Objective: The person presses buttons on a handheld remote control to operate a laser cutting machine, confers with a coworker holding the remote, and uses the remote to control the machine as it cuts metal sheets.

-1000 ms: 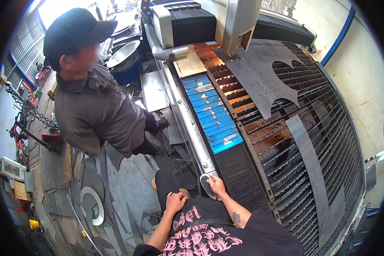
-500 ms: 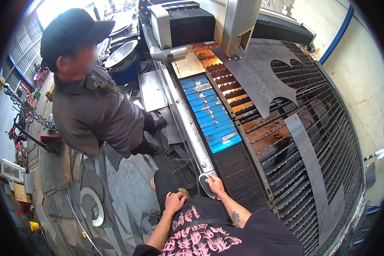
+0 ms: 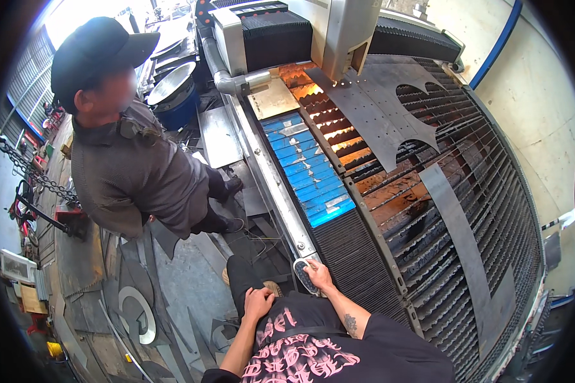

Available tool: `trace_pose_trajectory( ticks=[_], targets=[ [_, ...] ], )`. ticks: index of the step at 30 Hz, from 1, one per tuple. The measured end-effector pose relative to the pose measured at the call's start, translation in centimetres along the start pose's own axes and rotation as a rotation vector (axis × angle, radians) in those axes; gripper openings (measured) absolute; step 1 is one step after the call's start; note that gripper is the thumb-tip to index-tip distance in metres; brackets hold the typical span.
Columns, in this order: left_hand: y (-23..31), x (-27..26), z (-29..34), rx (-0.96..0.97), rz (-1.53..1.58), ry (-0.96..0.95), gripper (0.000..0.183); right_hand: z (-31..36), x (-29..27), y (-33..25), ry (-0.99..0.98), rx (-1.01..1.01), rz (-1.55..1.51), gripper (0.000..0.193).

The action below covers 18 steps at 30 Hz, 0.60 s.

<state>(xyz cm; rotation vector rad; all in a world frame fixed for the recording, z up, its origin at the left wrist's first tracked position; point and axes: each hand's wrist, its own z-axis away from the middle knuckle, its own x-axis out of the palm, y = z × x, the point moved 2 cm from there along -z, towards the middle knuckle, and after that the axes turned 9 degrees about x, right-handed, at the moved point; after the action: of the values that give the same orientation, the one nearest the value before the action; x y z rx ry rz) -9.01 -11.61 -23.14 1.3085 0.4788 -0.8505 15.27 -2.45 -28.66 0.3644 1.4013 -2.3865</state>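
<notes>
Down low, right hand reaches forward, fingers curled around a small grey handheld controller at the near end of the machine's side rail; elbow bent, tattooed forearm angling back to the black sleeve; left hand lies flat, fingers spread, on the person's own thigh, holding nothing; blue panel strip runs along the rail's inner edge, a pale square plate at its far end; slatted cutting bed stretches right, dark cut sheet metal over its far part, long offcut strip nearer the right edge; gantry head spans the bed's far end; a second person in grey jacket stands left of the rail, just beside it; floor between them is narrow, littered with metal scraps, a ring-shaped cutout at lower left.
</notes>
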Motion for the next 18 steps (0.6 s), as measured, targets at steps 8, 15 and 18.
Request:
trace_pose_trajectory(
  ticks=[8,15,18],
  targets=[
    [-0.10,-0.01,0.06,-0.010,-0.003,-0.013,0.023,0.44,-0.19,-0.77,-0.016,0.025,-0.001,0.043],
    [-0.33,0.33,0.01,-0.002,0.003,-0.010,0.023,0.25,-0.20,-0.41,-0.013,0.017,-0.005,0.043],
    [-0.05,0.01,0.02,-0.008,0.008,-0.005,0.023,-0.03,0.05,-0.02,-0.012,0.018,-0.006,0.042]
  ],
)
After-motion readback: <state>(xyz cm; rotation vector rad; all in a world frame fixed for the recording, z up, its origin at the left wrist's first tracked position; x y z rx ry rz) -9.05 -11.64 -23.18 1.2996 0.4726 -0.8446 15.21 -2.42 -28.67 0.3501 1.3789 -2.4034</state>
